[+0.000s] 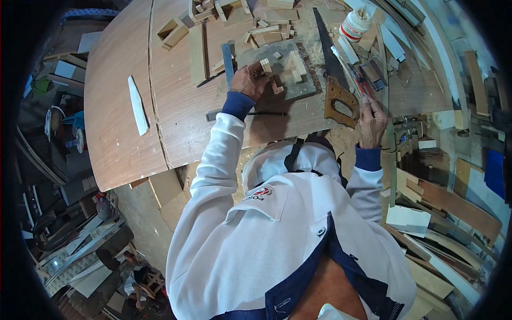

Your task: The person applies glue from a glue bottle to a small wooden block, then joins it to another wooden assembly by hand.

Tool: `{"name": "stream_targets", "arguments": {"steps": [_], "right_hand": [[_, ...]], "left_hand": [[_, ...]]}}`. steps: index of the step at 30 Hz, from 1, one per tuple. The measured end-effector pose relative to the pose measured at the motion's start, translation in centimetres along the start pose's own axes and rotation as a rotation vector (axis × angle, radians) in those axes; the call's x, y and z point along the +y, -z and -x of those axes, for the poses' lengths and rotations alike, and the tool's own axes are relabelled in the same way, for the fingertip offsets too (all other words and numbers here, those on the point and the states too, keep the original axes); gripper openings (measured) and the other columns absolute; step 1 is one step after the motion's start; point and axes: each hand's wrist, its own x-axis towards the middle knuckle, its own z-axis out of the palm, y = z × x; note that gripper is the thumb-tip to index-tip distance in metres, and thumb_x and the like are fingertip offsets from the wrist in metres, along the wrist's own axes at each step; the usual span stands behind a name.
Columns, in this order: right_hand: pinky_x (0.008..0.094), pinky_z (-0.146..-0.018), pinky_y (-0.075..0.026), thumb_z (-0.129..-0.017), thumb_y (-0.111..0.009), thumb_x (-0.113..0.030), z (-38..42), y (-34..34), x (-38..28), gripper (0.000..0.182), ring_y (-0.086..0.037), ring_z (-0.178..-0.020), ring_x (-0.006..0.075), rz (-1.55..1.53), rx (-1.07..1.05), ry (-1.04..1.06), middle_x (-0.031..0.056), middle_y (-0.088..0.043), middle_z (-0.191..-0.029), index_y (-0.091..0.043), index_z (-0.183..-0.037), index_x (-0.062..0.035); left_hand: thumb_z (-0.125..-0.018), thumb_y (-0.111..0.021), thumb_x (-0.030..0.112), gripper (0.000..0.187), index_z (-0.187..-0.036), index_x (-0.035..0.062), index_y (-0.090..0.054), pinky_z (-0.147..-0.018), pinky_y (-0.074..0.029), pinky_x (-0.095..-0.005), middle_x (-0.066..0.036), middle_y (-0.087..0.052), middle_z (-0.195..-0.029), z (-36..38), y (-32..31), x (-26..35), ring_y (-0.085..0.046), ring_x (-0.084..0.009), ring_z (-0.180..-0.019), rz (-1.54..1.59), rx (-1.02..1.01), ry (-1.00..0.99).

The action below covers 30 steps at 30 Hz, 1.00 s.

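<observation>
My left hand [249, 82] is closed around a small pale wooden block [265, 65] over a worn grey board [253, 56]. Another small wooden assembly [296, 66] stands on the board's right part. At the table's front right, the fingers of my right hand [372, 121] close on the lower end of a slim tool with a red part [359, 84] and a pale tip. Between my hands lies a handsaw [332, 58], its brown handle towards me. A metal ruler [228, 63] rests just beyond my left hand.
An uncapped white jar [356, 24] stands at the back right. Small wooden boxes [173, 33] and offcuts lie along the back. A white strip [137, 105] is on the left of the table [114, 128]. Timber scraps [458, 208] crowd the right side.
</observation>
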Motion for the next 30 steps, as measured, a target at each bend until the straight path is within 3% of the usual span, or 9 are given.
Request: {"name": "stream_targets", "arguments": {"steps": [2, 5, 9, 12, 14, 30], "right_hand": [[0.0216, -0.050, -0.032, -0.090, -0.060, -0.021, 0.4, -0.1, -0.9, 0.025, -0.041, -0.057, 0.0046, -0.067, -0.012, -0.074, -0.0046, -0.049, -0.064, -0.067, -0.099, 0.0015], [0.0212, -0.051, -0.032, -0.090, -0.060, -0.021, 0.1, 0.1, 0.1, 0.025, -0.040, -0.059, 0.0044, -0.033, -0.002, -0.026, -0.0046, -0.049, -0.066, -0.067, -0.098, 0.0015], [0.0215, -0.052, -0.033, -0.090, -0.060, -0.021, 0.2, 0.4, 0.4, 0.025, -0.041, -0.060, 0.0047, -0.055, 0.005, -0.043, -0.0038, -0.051, -0.067, -0.067, -0.099, 0.0018], [0.0179, -0.043, -0.031, -0.089, -0.063, -0.024, -0.2, 0.6, 1.7, 0.022, -0.041, -0.055, 0.0026, -0.025, 0.002, 0.007, -0.0030, -0.052, -0.071, -0.067, -0.097, -0.0040], [0.0182, -0.043, -0.032, -0.089, -0.062, -0.024, -0.3, 0.6, 2.2, 0.022, -0.042, -0.055, 0.0028, -0.015, 0.006, 0.061, -0.0033, -0.051, -0.071, -0.067, -0.098, -0.0043], [0.0181, -0.042, -0.029, -0.090, -0.061, -0.020, -0.5, 0.4, 1.9, 0.017, -0.039, -0.050, 0.0019, 0.003, 0.005, 0.096, -0.0047, -0.049, -0.067, -0.066, -0.094, -0.0051]], "left_hand": [[-0.073, -0.068, 0.017, 0.025, -0.095, 0.0069, -0.067, -0.074, -0.050, -0.0387, -0.016, -0.067, -0.089, -0.1, -0.2, 0.5, -0.063, -0.0349, -0.084, 0.052, 0.027, 0.078], [-0.074, -0.068, 0.019, 0.020, -0.090, 0.0077, -0.069, -0.071, -0.051, -0.0383, -0.018, -0.066, -0.088, -0.1, 0.2, 1.5, -0.063, -0.0362, -0.080, 0.034, 0.029, 0.083], [-0.075, -0.068, 0.021, 0.018, -0.089, 0.0101, -0.071, -0.069, -0.051, -0.0387, -0.019, -0.066, -0.086, -0.2, -0.6, 0.1, -0.063, -0.0361, -0.077, 0.018, 0.045, 0.057], [-0.075, -0.069, 0.023, 0.019, -0.089, 0.0106, -0.071, -0.068, -0.051, -0.0395, -0.018, -0.066, -0.084, -0.3, -0.9, -0.7, -0.063, -0.0361, -0.074, -0.013, 0.066, 0.023], [-0.079, -0.066, 0.016, 0.018, -0.093, 0.0060, -0.070, -0.069, -0.051, -0.0318, -0.014, -0.069, -0.085, -0.3, -0.8, -0.5, -0.067, -0.0265, -0.076, -0.084, 0.040, 0.033], [-0.078, -0.066, 0.020, 0.019, -0.090, 0.0060, -0.071, -0.070, -0.052, -0.0354, -0.017, -0.068, -0.084, -0.3, -0.7, 0.2, -0.065, -0.0320, -0.077, -0.134, 0.056, 0.017]]}}
